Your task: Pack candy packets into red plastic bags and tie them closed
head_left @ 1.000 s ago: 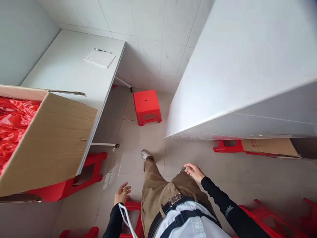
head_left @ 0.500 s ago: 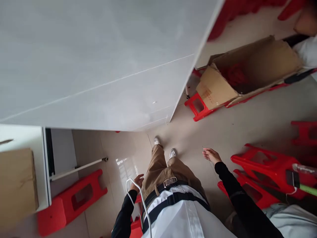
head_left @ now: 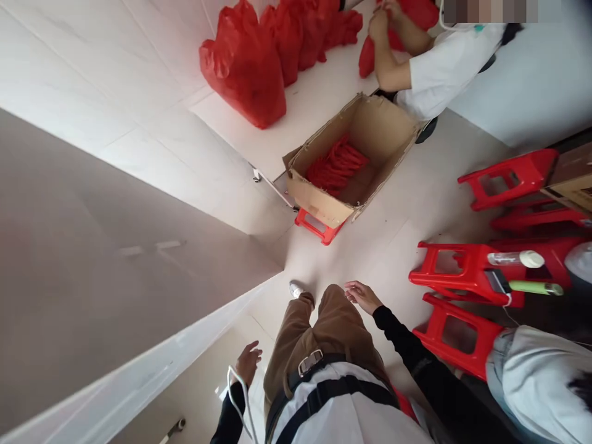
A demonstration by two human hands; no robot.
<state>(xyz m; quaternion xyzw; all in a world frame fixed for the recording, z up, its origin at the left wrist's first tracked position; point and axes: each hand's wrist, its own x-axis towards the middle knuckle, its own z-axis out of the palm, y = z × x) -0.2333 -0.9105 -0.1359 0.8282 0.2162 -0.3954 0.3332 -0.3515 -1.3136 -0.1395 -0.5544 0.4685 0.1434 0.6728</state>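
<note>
Seen from above, a person in tan trousers walks across a pale tiled floor with both hands empty; the left hand (head_left: pixel 248 362) hangs low beside the hip, fingers loosely curled and slightly apart, close to a white cable (head_left: pixel 237 394) that loops by the wrist but not gripping it; the right hand (head_left: pixel 363 295) floats in front of the right thigh, fingers relaxed and gently spread, holding nothing. Compared with half a second ago the view has swung round: the white tabletop (head_left: pixel 92 259) now fills the left side, and an open cardboard box (head_left: pixel 351 163) holding red items, propped on a red stool (head_left: pixel 318 226), has come into plain sight ahead, well apart from either hand. Beyond it red plastic bags (head_left: pixel 250 68) lie on a table, where another person's hands (head_left: pixel 380 24) work; stacked red stools (head_left: pixel 467 277) stand to the right, near a seated person's pale sleeve (head_left: pixel 531 370).
</note>
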